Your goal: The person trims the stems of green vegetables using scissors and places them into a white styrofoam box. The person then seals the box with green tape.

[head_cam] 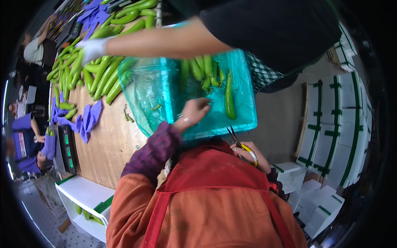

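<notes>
My left hand (194, 112), loosely curled with nothing visible in it, hangs over the near left part of a crate lined with teal plastic film (252, 105). In my right hand (256, 155) are small pointed snips with yellow handles (245, 148), blades parted and pointing up past the crate's near right corner. Inside the crate, several long green eggplants (198, 68) lie at the far end, partly hidden by a co-worker's arm. A single green eggplant (229, 99) lies along the right side. Loose film (145, 93) drapes over the left wall onto the table.
A co-worker's bare arm (167, 38) crosses above the crate, its white-gloved hand (94, 49) at piled eggplants (105, 77) on the wooden table (105, 155). Purple cloths (88, 119) and a digital scale (67, 148) lie left. White foam boxes (332, 124) are stacked right.
</notes>
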A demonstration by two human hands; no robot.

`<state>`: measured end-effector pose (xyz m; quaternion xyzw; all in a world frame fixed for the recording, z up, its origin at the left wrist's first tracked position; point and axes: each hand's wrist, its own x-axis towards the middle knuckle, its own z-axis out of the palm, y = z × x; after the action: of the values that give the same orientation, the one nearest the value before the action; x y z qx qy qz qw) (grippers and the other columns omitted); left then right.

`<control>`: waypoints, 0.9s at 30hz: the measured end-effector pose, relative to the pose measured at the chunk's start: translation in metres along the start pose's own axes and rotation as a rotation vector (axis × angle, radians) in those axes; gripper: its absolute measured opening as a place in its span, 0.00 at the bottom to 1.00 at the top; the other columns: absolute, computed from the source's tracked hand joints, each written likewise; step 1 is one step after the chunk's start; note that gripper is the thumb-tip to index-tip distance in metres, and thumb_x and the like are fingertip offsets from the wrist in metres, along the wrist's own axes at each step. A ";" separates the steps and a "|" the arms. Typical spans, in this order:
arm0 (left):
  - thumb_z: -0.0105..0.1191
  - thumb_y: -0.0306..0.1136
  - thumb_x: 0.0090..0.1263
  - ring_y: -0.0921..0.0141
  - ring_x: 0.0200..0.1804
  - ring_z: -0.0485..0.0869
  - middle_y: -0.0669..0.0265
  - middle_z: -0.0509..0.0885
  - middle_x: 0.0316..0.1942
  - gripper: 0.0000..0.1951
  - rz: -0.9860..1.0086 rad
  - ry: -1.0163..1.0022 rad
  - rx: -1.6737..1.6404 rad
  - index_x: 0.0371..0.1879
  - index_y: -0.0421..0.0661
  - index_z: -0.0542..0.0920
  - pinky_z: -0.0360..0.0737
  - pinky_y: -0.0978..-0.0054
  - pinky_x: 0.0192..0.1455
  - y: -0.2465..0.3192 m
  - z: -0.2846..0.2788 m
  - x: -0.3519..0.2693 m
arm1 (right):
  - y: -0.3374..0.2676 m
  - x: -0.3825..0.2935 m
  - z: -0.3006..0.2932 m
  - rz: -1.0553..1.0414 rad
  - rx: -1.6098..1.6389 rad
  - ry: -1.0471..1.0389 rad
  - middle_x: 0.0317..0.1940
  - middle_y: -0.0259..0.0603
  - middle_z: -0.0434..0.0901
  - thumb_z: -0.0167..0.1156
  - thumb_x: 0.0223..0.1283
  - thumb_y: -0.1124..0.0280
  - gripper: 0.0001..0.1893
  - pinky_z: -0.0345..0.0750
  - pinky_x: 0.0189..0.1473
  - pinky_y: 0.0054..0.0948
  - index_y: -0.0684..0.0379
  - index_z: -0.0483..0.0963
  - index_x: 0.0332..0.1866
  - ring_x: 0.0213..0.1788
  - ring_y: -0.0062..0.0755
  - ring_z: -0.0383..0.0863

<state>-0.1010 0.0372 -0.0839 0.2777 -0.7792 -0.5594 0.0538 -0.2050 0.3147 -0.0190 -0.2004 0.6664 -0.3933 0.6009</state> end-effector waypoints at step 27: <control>0.54 0.45 0.69 0.57 0.49 0.83 0.57 0.81 0.50 0.24 -0.842 -0.443 -0.793 0.60 0.48 0.70 0.81 0.56 0.50 -0.042 0.002 0.012 | 0.030 -0.047 -0.005 -0.167 0.065 0.256 0.34 0.38 0.81 0.61 0.67 0.69 0.12 0.75 0.44 0.23 0.67 0.78 0.47 0.38 0.21 0.79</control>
<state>-0.0963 0.0234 -0.1247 0.3975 -0.3282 -0.8239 -0.2355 -0.1944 0.3692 -0.0120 -0.1841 0.7055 -0.4854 0.4825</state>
